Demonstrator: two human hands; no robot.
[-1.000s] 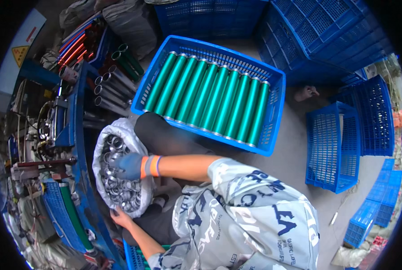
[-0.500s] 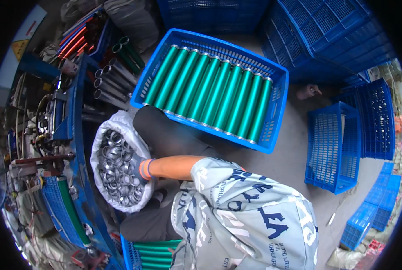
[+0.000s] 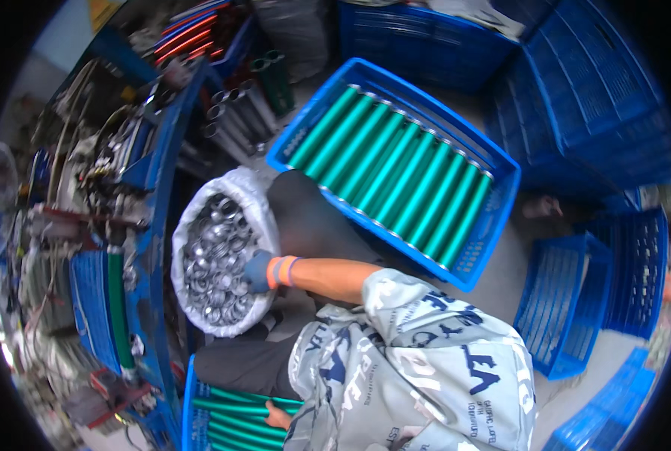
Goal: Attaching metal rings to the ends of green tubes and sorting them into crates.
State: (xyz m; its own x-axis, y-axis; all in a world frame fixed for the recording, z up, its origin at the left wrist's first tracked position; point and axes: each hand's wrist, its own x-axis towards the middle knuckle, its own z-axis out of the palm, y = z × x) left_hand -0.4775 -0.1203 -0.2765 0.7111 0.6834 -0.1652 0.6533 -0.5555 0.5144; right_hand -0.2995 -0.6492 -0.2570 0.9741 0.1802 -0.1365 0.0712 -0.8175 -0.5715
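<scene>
The slick green metal tube [image 3: 234, 408] in the near blue plastic crate [image 3: 188, 392] seems light and stiff, best held mid-length, but whether the bare left hand [image 3: 278, 416] or gloved right hand [image 3: 259, 272] is clamped, I cannot tell.

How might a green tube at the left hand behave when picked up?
The green tube is probably stiff, since it lies straight. Its round sides suggest it could roll if set down loose. Its smooth, shiny surface may slip in the left hand.
</scene>
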